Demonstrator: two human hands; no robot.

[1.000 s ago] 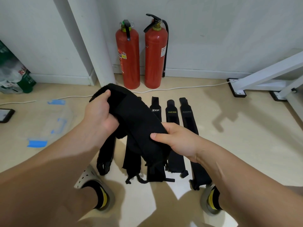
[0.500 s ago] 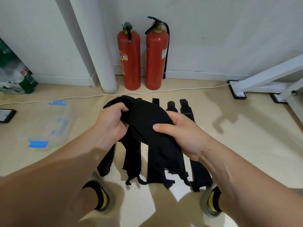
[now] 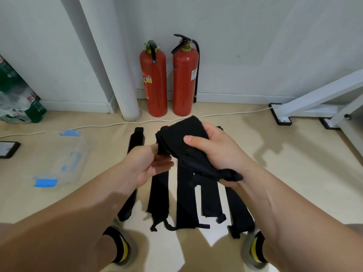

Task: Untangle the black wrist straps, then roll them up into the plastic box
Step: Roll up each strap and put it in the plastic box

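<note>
A black wrist strap (image 3: 180, 134), partly rolled into a thick bundle, is held above the floor. My right hand (image 3: 218, 154) grips the roll, thumb across its top, with the strap's loop end sticking out under the palm. My left hand (image 3: 145, 165) pinches the roll's left edge between thumb and fingers. Several more black straps (image 3: 183, 201) lie flat side by side on the floor beneath my hands. The clear plastic box (image 3: 59, 158), marked with blue tape, sits on the floor to the left.
Two red fire extinguishers (image 3: 169, 81) stand against the wall beside a white pipe (image 3: 117, 75). A white cable (image 3: 137, 121) runs along the floor. A white frame leg (image 3: 314, 101) is at right, bags (image 3: 17, 99) at left. My feet (image 3: 121, 246) flank the straps.
The strap has been rolled tighter and its hanging tail drawn up into the bundle. Both hands shifted right, and the left hand loosened from a full grasp to a pinch at the edge.
</note>
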